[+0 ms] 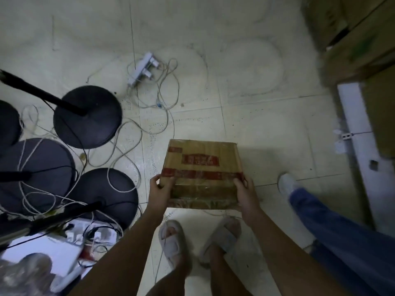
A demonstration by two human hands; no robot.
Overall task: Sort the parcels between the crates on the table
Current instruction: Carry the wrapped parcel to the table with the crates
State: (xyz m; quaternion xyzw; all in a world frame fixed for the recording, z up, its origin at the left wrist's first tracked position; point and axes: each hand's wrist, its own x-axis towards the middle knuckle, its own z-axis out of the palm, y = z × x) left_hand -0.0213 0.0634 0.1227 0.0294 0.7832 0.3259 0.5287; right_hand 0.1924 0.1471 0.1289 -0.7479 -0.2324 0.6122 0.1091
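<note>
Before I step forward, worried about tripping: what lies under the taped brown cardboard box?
The taped brown cardboard box, held by the left hand and right hand, hangs over pale floor tiles; a thin white cable emerges beneath. Directly underneath is hidden.

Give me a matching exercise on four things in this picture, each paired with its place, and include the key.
Things:
1. cardboard parcel
2. power strip
3. round black stand base
4. white shoe

Places:
A. right of the parcel, on the floor
B. held between the left hand and right hand
C. left, a pole rising from it
D. beyond the parcel, among loose cables

Pairs: 1-B, 2-D, 3-C, 4-A
</note>
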